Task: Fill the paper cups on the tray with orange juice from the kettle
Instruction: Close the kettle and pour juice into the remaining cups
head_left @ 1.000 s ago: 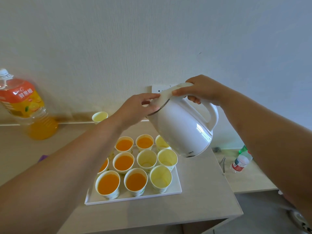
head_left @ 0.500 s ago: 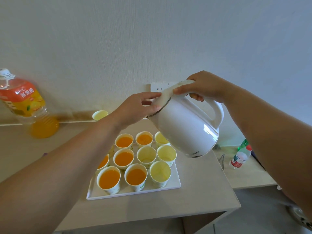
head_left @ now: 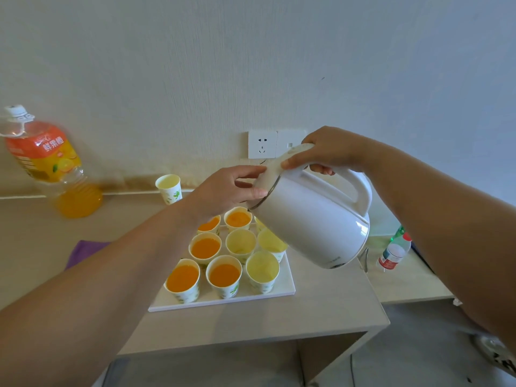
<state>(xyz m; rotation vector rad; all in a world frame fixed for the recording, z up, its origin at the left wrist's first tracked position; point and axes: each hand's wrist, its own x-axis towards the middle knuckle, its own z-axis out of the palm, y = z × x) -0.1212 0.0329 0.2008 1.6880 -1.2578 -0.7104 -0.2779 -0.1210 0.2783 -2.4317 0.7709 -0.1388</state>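
Note:
A white kettle (head_left: 312,219) hangs tilted to the left above the back right of a white tray (head_left: 284,286). My right hand (head_left: 326,150) grips its handle, thumb on the lid. My left hand (head_left: 226,189) rests its fingers on the lid's front edge by the spout. On the tray stand several paper cups; those on the left and middle, such as one at the front (head_left: 224,275), hold orange juice. The right column, such as the front right cup (head_left: 262,266), and the centre cup (head_left: 240,243) look empty. No stream of juice is visible.
A large orange juice bottle (head_left: 47,160) stands at the far left by the wall. A single paper cup (head_left: 169,187) sits behind the tray. A purple cloth (head_left: 83,251) lies left of my arm. A small bottle (head_left: 395,251) rests on the lower shelf at right. A wall socket (head_left: 262,145) is behind.
The kettle and both hands have shifted slightly lower and closer to the tray's back cups. The view has tilted a little, showing more of the wall socket.

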